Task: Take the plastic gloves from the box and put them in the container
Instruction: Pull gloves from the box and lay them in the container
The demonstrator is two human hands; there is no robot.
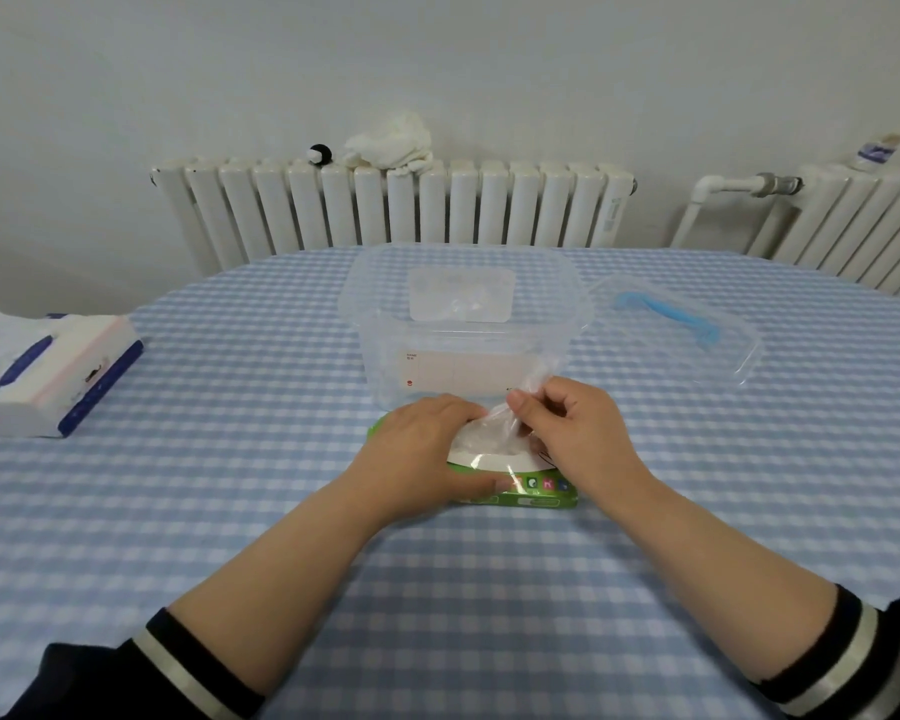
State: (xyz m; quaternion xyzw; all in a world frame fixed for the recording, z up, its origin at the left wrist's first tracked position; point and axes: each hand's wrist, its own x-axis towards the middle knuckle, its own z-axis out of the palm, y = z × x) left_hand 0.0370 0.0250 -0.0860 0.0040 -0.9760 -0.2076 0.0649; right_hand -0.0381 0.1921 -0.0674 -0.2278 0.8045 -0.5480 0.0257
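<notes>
Your left hand (417, 449) and right hand (575, 428) are bare; your black sleeves (853, 662), pushed up your forearms, carry pale-striped cuffs.

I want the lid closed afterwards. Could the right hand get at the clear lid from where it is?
Probably yes. The lid lies flat on the table right of the container, nothing on or before it. But the right hand is pinching a glove now.

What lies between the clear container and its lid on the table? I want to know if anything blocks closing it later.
In the head view, only bare checked tablecloth shows between the clear container and the lid; they sit almost touching.
</notes>
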